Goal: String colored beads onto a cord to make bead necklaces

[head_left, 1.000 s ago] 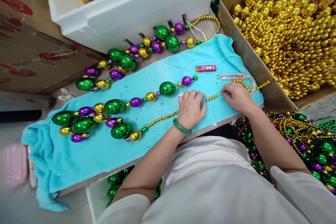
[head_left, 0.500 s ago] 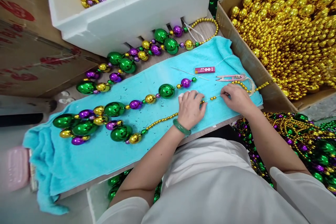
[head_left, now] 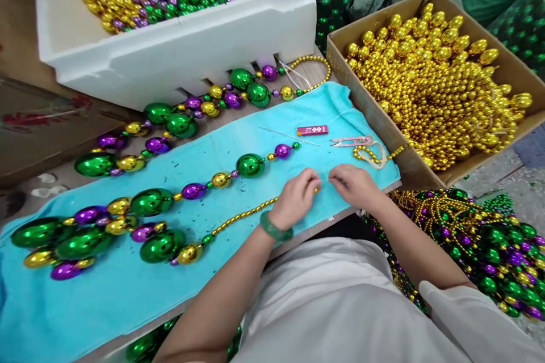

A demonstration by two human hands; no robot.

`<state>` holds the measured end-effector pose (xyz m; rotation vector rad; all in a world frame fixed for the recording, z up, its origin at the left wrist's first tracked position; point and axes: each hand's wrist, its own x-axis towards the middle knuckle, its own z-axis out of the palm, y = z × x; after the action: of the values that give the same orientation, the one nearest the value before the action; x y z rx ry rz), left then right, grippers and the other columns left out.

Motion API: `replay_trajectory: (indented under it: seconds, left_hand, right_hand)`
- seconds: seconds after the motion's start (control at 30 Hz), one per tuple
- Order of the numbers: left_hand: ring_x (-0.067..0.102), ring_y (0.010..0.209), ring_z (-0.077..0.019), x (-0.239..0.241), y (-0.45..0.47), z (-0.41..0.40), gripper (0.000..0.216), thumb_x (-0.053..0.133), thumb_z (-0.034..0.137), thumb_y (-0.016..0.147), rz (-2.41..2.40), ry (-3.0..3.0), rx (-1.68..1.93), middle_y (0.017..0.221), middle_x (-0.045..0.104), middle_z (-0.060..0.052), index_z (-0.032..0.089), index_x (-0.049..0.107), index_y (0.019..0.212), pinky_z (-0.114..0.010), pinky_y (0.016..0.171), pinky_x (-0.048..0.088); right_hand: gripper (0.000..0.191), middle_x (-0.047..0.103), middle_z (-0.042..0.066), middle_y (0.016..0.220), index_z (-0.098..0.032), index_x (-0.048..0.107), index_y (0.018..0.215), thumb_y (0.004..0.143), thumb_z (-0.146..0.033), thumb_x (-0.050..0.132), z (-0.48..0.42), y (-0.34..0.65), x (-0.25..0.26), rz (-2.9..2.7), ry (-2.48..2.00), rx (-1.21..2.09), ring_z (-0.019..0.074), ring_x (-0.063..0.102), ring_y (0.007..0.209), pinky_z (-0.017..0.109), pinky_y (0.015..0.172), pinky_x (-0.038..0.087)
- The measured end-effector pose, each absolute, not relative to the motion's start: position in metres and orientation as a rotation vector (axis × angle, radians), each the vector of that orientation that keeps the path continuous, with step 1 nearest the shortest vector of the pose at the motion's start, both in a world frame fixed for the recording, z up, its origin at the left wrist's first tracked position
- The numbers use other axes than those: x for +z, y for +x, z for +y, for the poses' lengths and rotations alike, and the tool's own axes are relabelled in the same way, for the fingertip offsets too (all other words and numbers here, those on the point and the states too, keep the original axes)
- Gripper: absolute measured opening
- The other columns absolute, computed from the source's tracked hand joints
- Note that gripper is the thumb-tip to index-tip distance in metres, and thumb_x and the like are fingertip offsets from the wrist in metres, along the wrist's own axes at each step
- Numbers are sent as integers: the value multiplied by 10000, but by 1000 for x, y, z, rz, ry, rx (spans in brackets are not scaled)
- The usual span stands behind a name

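Note:
My left hand (head_left: 296,198), with a green bangle (head_left: 276,228) at the wrist, is closed on the end of a string of small gold beads (head_left: 244,215). The beads run left to a necklace of large green, purple and gold beads (head_left: 164,245) lying on the turquoise towel (head_left: 140,300). My right hand (head_left: 353,186) is pinched just to the right, a small gap from the left; whatever its fingertips hold is too small to make out. Beyond the hands lie a needle-like rod (head_left: 289,136), a dark pink lighter (head_left: 313,130) and pink thread snips (head_left: 351,142).
A white foam box (head_left: 187,39) of loose beads stands behind the towel, with another bead necklace (head_left: 181,123) along its front. At the right is a cardboard box (head_left: 370,96) of gold bead strands. Mixed bead strands (head_left: 489,261) are heaped below it.
The hands have drawn closer together, and my left hand has gone from spread fingers to a pinch. The thread between them no longer shows. The view has shifted to the right.

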<state>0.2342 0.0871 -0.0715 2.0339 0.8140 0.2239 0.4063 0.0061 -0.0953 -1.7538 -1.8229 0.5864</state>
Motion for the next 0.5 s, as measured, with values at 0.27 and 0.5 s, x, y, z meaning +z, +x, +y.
replay_trajectory:
  seconds: [0.27,0.5]
  left_hand:
    - [514,558,-128,-43,161,120,227,441,430,867,1136,1626,116,654,514,31,207,449,823,-261,580,433]
    - [578,704,-264,-50,117,131,207,379,303,854,1769,2221,-178,736,602,-87,201,559,849,-383,685,431]
  right_hand:
    - [159,663,56,888,-189,608,900,920,-201,450,11,390,-94,-1890,-1713,600,176,572,855,281,736,395]
    - [193,643,47,837,-192,638,910,929,-218,448,-4,385,-81,-1979,-1688,584,169,554,834,273,697,376]
